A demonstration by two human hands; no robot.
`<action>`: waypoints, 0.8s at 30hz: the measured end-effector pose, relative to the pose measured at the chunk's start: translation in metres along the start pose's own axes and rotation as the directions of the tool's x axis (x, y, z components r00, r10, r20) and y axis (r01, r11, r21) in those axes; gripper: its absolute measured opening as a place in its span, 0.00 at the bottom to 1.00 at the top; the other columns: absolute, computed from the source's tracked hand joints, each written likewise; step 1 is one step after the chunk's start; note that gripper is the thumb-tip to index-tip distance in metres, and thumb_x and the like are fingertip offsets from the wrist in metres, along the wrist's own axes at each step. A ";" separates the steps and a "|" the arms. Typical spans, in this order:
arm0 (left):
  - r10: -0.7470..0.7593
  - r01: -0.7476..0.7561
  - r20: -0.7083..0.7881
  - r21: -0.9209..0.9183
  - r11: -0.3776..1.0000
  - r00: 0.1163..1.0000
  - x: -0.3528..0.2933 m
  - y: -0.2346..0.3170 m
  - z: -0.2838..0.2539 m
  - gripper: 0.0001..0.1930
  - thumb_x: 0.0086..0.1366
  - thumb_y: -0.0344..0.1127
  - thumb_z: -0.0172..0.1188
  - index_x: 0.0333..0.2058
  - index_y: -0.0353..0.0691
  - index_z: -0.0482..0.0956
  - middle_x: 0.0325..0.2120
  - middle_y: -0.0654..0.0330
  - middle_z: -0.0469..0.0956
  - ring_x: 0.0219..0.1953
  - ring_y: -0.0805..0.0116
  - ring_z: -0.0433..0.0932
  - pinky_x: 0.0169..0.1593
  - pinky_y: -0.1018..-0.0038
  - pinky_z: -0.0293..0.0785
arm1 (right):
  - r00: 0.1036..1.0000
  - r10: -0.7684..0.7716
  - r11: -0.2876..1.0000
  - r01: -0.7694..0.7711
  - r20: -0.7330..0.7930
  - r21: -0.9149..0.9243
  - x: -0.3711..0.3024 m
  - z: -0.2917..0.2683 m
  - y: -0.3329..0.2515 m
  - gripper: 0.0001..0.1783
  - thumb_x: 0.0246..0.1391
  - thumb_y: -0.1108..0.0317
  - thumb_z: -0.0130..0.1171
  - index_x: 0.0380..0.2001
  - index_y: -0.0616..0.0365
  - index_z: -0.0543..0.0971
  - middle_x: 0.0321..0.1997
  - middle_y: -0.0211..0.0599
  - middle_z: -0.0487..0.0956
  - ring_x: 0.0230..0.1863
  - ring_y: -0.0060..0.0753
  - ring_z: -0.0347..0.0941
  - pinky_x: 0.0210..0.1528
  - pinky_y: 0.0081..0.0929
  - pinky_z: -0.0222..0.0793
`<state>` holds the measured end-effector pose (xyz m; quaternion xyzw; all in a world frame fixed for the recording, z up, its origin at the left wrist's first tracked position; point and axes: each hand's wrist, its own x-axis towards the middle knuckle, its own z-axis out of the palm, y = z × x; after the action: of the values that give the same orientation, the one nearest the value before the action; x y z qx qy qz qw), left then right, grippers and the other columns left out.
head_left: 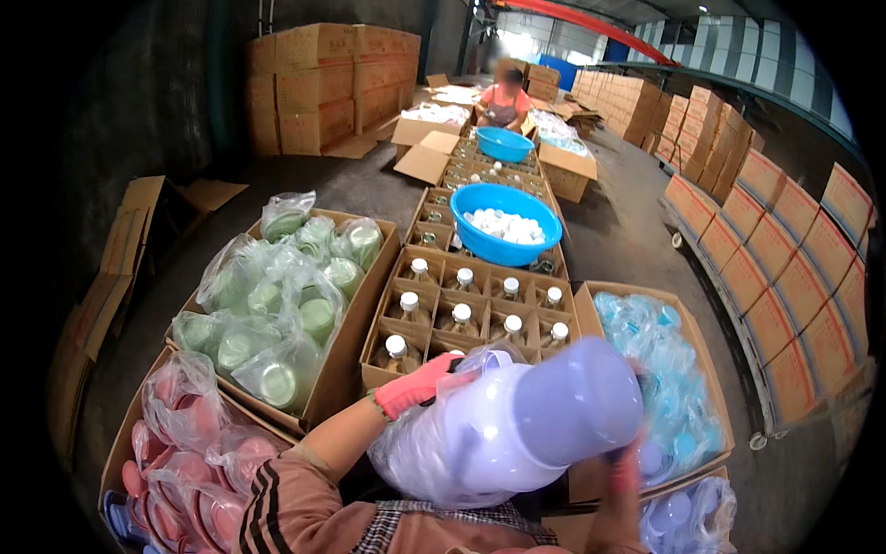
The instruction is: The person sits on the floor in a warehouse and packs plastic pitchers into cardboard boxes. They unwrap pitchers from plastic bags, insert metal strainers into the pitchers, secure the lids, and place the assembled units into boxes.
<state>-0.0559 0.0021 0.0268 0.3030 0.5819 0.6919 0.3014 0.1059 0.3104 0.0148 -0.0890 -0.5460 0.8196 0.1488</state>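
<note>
A large lavender plastic jug (498, 429) with a wide, darker lavender end lies tilted in front of my chest, partly inside a clear plastic bag (415, 459). My left hand (413, 389), in a pink glove with dark fingertips, is closed on the bag and the jug's narrower side. At the wide end my right hand (624, 475), also pink-gloved, holds the jug from below; it is blurred and partly hidden. Just beyond is a divided carton (377, 374) of glass bottles (460, 319) with white caps, its near row partly covered by the jug.
A blue basin (461, 242) of white caps rests on the cartons ahead, with another blue basin (505, 144) farther off near a seated co-worker (503, 103). Open boxes hold bagged green parts (268, 295), pink parts (189, 452) and turquoise parts (660, 369). Stacked cartons (775, 268) line the right.
</note>
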 end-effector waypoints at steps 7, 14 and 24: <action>0.452 -0.123 -0.208 0.790 0.600 0.867 -0.049 -0.033 0.041 0.20 0.46 0.39 0.61 0.36 0.33 0.71 0.32 0.48 0.74 0.35 0.51 0.72 0.39 0.65 0.68 | 0.829 0.060 -0.037 0.559 0.556 -0.828 -0.017 0.130 -0.101 0.35 0.31 0.55 0.65 0.44 0.61 0.68 0.43 0.46 0.71 0.47 0.46 0.65 0.48 0.35 0.60; 0.572 -0.140 -0.132 0.903 0.406 0.810 -0.083 -0.035 0.053 0.23 0.44 0.36 0.62 0.38 0.31 0.68 0.32 0.48 0.72 0.34 0.51 0.71 0.39 0.64 0.67 | 0.901 0.431 0.641 -0.346 -0.052 -0.685 0.028 0.096 -0.105 0.26 0.44 0.53 0.57 0.43 0.60 0.68 0.36 0.37 0.73 0.36 0.33 0.70 0.38 0.24 0.65; 0.502 -0.017 -0.214 0.909 0.416 0.838 -0.095 -0.052 0.045 0.27 0.40 0.35 0.64 0.40 0.31 0.66 0.33 0.49 0.70 0.36 0.51 0.69 0.43 0.63 0.64 | 0.867 0.498 0.394 -0.245 -0.018 -0.886 -0.010 0.067 -0.110 0.38 0.48 0.39 0.43 0.49 0.63 0.64 0.46 0.46 0.70 0.49 0.41 0.64 0.49 0.33 0.58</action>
<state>0.0426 -0.0353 -0.0244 0.3312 0.8493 0.3783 -0.1606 0.1107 0.2880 0.1417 -0.1679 -0.8609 0.4471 -0.1753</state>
